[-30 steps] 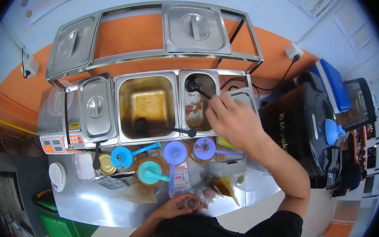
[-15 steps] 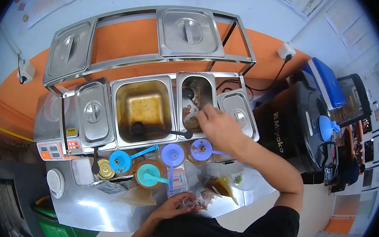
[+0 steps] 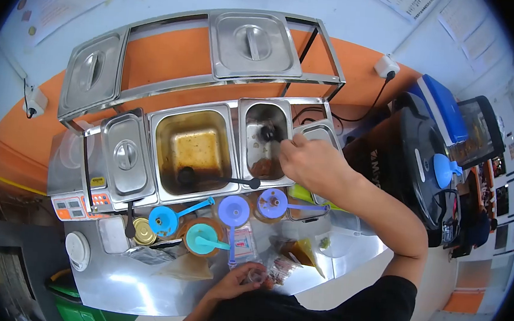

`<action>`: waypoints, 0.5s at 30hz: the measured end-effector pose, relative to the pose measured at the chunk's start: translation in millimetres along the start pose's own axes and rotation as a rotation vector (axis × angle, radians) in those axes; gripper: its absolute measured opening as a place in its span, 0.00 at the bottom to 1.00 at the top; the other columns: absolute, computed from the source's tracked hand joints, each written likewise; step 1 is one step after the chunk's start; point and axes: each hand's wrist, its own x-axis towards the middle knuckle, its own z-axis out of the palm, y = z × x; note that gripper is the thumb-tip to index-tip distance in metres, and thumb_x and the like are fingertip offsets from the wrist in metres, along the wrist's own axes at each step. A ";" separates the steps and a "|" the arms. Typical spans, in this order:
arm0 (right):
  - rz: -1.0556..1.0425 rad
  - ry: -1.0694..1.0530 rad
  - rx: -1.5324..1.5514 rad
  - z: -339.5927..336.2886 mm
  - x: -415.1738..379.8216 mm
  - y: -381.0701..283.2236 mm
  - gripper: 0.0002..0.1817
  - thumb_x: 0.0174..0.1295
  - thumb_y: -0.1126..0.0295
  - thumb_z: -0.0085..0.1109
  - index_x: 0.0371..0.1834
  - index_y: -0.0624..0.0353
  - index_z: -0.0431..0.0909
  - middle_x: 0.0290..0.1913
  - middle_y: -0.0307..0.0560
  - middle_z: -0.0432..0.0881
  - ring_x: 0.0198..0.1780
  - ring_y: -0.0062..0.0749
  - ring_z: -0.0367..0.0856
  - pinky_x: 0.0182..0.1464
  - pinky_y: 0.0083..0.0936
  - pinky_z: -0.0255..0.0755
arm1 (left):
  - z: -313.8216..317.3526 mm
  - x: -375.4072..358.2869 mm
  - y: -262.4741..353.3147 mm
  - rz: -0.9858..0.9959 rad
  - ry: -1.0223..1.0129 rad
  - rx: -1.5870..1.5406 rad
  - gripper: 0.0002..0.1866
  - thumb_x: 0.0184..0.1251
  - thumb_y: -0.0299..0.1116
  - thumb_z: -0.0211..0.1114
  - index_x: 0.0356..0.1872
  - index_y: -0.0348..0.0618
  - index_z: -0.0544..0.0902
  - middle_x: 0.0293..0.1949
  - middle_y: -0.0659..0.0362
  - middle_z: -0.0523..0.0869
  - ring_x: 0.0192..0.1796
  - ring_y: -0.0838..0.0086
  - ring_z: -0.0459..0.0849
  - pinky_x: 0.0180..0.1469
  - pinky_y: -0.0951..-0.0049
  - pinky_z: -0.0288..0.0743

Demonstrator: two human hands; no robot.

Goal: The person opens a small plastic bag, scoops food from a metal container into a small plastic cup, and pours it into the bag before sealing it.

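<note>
My right hand (image 3: 305,159) is closed at the right rim of the narrow steel pan (image 3: 244,153), seemingly round the handle of a black ladle (image 3: 267,132). The ladle's dark head is inside that pan, above a little brown food (image 3: 262,168); its handle is mostly hidden by my fist. Low in the view, my left hand (image 3: 234,281) has its fingers round a small clear cup (image 3: 256,276). Beside the cup lies a clear plastic bag with reddish contents (image 3: 280,270).
A wide steel pan (image 3: 169,123) with brown residue holds another black ladle (image 3: 222,179). Jars with blue and purple funnel lids (image 3: 233,210) line the counter. Lidded pans (image 3: 126,155) flank the open ones; a black Miyako appliance (image 3: 389,165) stands right, a scale (image 3: 72,206) left.
My right hand has shifted right and slightly up, and the ladle's head has moved right within the narrow pan. My left hand stays almost in place with the cup.
</note>
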 end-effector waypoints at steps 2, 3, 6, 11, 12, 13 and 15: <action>-0.030 -0.019 0.076 -16.6 -6.1 2.1 0.05 0.47 0.73 0.59 0.27 0.62 0.79 0.33 0.44 0.76 0.40 0.33 0.80 0.37 0.25 0.80 | 0.6 1.8 -1.5 0.009 0.011 0.032 0.25 0.67 0.23 0.65 0.64 0.39 0.70 0.57 0.59 0.76 0.61 0.74 0.74 0.65 0.71 0.66; -0.055 -0.032 0.153 -25.5 -7.2 3.7 0.06 0.47 0.73 0.59 0.28 0.62 0.79 0.33 0.44 0.76 0.39 0.32 0.79 0.36 0.25 0.80 | 1.1 2.8 -0.5 -0.006 0.009 -0.001 0.25 0.67 0.23 0.65 0.64 0.39 0.70 0.58 0.60 0.75 0.61 0.75 0.74 0.65 0.71 0.66; -0.030 0.113 0.020 -32.6 6.5 6.1 0.06 0.48 0.73 0.58 0.28 0.62 0.80 0.32 0.45 0.77 0.40 0.32 0.80 0.35 0.26 0.80 | 3.4 5.4 4.3 -0.020 -0.005 -0.043 0.25 0.67 0.24 0.65 0.64 0.39 0.70 0.58 0.60 0.75 0.61 0.76 0.73 0.65 0.71 0.65; -0.023 -0.040 -0.068 -13.1 13.9 -5.5 0.05 0.50 0.73 0.58 0.28 0.63 0.80 0.32 0.46 0.78 0.39 0.35 0.82 0.34 0.27 0.81 | 2.3 4.4 7.2 -0.020 -0.011 -0.027 0.25 0.67 0.25 0.65 0.64 0.39 0.69 0.58 0.60 0.75 0.61 0.76 0.73 0.66 0.71 0.64; -0.013 -0.109 -0.004 -15.3 13.0 -10.7 0.05 0.50 0.73 0.58 0.28 0.63 0.80 0.32 0.47 0.78 0.39 0.36 0.83 0.33 0.27 0.81 | 1.0 4.0 6.8 -0.010 0.002 -0.006 0.25 0.67 0.25 0.65 0.64 0.39 0.69 0.57 0.61 0.75 0.61 0.76 0.73 0.66 0.72 0.64; -0.020 -0.113 -0.007 -20.0 13.1 -11.1 0.05 0.50 0.73 0.58 0.28 0.63 0.80 0.32 0.47 0.78 0.39 0.36 0.83 0.33 0.27 0.81 | 0.8 4.4 6.2 0.002 0.016 0.012 0.25 0.67 0.25 0.65 0.64 0.39 0.69 0.57 0.61 0.75 0.61 0.76 0.73 0.65 0.72 0.64; -0.026 -0.210 0.156 -32.5 10.2 -11.9 0.06 0.51 0.74 0.57 0.29 0.65 0.80 0.33 0.49 0.79 0.36 0.39 0.84 0.31 0.30 0.81 | 1.8 2.1 7.3 -0.020 0.019 -0.009 0.25 0.67 0.26 0.65 0.64 0.39 0.69 0.57 0.61 0.75 0.61 0.75 0.73 0.65 0.72 0.64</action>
